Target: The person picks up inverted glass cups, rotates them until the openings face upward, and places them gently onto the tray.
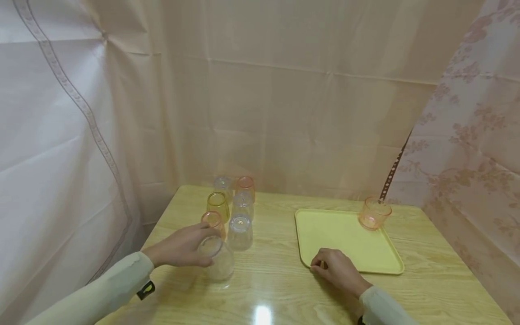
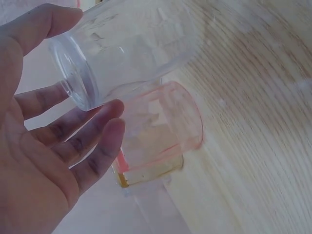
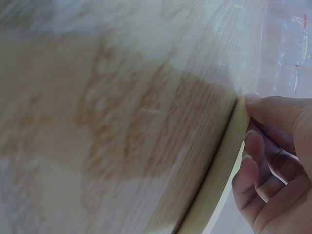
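Note:
My left hand (image 1: 184, 246) holds a clear glass (image 1: 221, 266) by its base, with the thumb on one side and fingers on the other. The glass is upside down, its base up and leaning toward the hand in the head view. Right behind it stands an upturned pink glass (image 2: 161, 126), close to the lower fingertips (image 2: 116, 124). A second clear glass (image 1: 240, 237) stands beside them. My right hand (image 1: 337, 268) is at the near left corner of a yellow tray (image 1: 345, 239), thumb and curled fingers pinching its rim (image 3: 222, 170).
Behind the nearest glasses stand more upturned ones: a yellow glass (image 1: 218, 208), a clear glass (image 1: 243, 206), another clear glass (image 1: 222, 184) and a pink glass (image 1: 245, 185). An orange-pink glass (image 1: 373, 214) stands upright at the tray's far right corner. Curtains (image 1: 284, 113) hang around the wooden table (image 1: 268, 271).

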The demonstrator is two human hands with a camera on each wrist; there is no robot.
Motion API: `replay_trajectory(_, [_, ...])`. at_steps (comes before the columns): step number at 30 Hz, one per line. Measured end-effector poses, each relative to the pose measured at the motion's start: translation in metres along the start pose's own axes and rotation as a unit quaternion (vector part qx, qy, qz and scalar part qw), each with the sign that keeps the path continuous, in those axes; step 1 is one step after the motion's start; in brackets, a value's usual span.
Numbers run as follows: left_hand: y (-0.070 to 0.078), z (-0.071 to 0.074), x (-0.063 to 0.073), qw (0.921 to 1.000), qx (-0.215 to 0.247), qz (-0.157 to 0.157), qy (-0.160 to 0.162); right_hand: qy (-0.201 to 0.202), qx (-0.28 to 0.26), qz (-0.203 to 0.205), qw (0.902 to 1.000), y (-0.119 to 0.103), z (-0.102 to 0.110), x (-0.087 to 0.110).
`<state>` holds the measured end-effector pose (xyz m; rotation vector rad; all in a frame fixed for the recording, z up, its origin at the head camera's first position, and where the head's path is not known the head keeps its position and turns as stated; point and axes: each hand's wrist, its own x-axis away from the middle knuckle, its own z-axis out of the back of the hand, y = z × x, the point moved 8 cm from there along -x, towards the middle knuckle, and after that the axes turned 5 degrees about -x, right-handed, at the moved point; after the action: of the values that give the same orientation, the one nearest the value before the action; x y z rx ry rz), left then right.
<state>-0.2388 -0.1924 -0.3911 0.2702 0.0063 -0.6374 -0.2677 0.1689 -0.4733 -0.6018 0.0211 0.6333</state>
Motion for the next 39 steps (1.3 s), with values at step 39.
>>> replay_trajectory(39, [0.027,-0.026,-0.041,0.9940,0.097,0.014,0.047,0.001,0.036,0.002,0.9993,-0.004,0.000,-0.002])
